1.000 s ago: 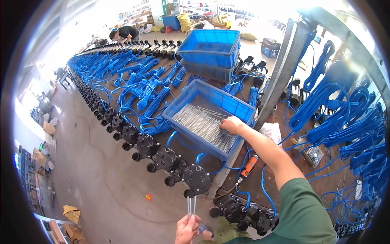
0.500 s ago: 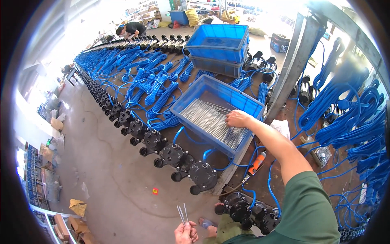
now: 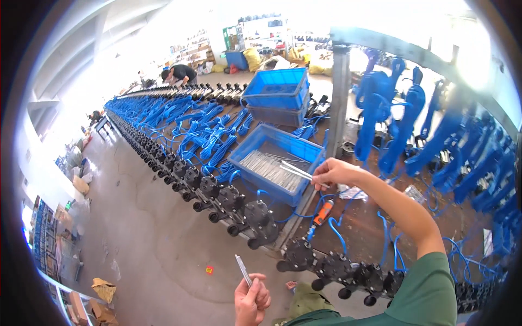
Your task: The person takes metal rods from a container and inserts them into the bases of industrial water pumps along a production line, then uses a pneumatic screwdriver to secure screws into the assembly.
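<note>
A few thin metal rods (image 3: 295,172) are pinched in my right hand (image 3: 336,175), raised above the right edge of the blue bin (image 3: 251,175). Many more loose silvery rods (image 3: 266,167) lie inside that bin. Low in the view, over the floor, my left hand (image 3: 252,300) is closed around a small bunch of upright metal rods (image 3: 243,267). Nearest to the bin's front side is a row of black round housings (image 3: 260,223) with blue cables. An orange and black power tool (image 3: 323,212) lies on the bench below my right forearm.
Behind the bin stand stacked blue crates (image 3: 276,88). Coiled blue cables (image 3: 206,133) cover the long bench, and more cable bundles (image 3: 402,119) hang at the right near a metal post (image 3: 338,100). A person (image 3: 179,73) bends over the bench far off.
My right hand has lifted out of the bin with rods in it. The rods in my left hand are drawn closer together. The view has shifted toward the right.
</note>
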The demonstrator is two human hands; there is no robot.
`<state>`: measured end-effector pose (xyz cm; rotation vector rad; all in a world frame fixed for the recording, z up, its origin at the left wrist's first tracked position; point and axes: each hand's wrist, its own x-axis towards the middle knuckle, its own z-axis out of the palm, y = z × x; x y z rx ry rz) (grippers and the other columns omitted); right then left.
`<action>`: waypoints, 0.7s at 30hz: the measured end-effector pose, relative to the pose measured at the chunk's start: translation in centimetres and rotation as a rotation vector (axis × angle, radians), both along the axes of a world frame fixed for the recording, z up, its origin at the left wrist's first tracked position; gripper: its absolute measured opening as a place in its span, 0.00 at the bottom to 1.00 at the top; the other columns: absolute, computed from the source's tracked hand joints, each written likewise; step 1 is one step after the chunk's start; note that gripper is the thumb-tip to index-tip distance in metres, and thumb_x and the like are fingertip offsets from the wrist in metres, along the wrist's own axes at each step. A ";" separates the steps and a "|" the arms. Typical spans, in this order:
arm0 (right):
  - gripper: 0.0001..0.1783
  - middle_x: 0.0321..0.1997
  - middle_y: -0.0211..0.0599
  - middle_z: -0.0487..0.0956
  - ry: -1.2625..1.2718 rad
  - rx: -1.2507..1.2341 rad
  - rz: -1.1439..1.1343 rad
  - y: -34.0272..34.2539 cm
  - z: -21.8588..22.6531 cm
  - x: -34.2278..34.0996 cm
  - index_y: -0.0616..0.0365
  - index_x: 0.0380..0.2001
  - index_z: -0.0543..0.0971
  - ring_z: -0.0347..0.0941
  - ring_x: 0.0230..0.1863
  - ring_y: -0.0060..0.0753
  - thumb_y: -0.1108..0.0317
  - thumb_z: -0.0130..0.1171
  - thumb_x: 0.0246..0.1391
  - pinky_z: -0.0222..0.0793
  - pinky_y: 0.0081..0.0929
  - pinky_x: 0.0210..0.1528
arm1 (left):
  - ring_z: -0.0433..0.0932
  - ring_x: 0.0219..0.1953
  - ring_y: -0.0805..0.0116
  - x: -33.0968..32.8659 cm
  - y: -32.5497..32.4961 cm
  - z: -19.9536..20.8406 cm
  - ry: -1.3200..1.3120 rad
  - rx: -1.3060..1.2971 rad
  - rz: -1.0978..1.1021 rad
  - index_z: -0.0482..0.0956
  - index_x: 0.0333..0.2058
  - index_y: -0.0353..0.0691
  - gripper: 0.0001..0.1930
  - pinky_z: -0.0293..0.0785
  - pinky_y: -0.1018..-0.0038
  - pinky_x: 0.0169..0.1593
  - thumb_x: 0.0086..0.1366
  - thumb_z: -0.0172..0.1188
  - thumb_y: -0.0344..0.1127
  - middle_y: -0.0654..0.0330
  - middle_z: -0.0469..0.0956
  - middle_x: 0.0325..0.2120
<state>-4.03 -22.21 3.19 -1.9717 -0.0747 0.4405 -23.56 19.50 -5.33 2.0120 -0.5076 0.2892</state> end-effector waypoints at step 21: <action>0.13 0.33 0.34 0.85 0.028 0.595 -1.020 -4.0 -4.8 -87.2 0.63 0.40 0.83 0.78 0.33 0.22 0.63 0.66 0.62 0.69 0.21 0.35 | 0.79 0.53 0.39 -46.6 -33.2 -0.3 1.778 -0.671 -1.060 0.71 0.59 0.29 0.21 0.81 0.45 0.56 0.73 0.57 0.34 0.40 0.77 0.52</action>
